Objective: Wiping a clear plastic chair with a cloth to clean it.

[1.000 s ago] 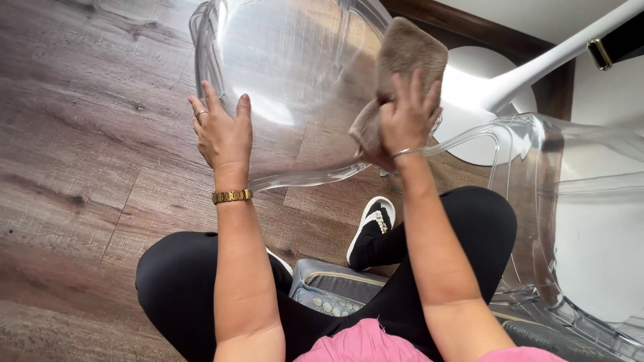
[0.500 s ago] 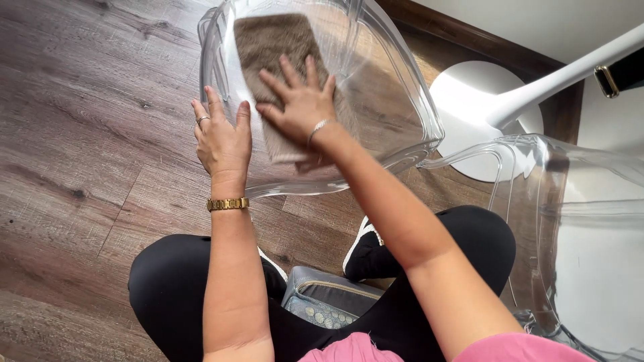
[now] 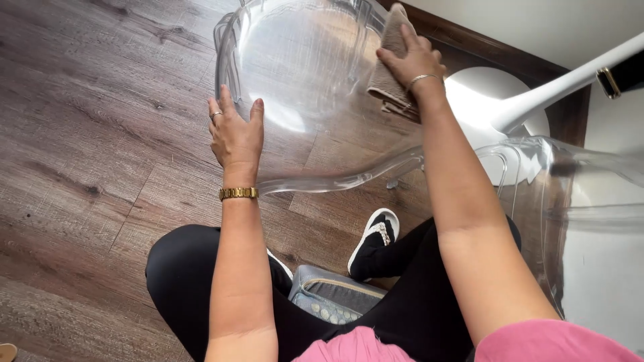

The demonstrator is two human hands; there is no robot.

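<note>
Clear plastic chair [image 3: 302, 74], transparent, tipped toward the seated person above a dark wood-plank floor [image 3: 87, 134]; its curved edge runs across the middle of the view. Left hand [image 3: 235, 137]: open, fingers spread, palm flat against the chair's left side, steadying it; ring on one finger, gold watch [image 3: 239, 193] on the wrist. Right hand [image 3: 412, 64]: fingers extended and pressed on a folded brown cloth [image 3: 389, 84], holding it flat against the chair's upper right surface; thin bracelet at the wrist. Second clear chair [image 3: 570, 201], at right, partly in view. White pedestal table base [image 3: 490, 110], behind the right arm. Black trousers, black-and-white shoe [image 3: 372, 241], pink top at lower edge.
</note>
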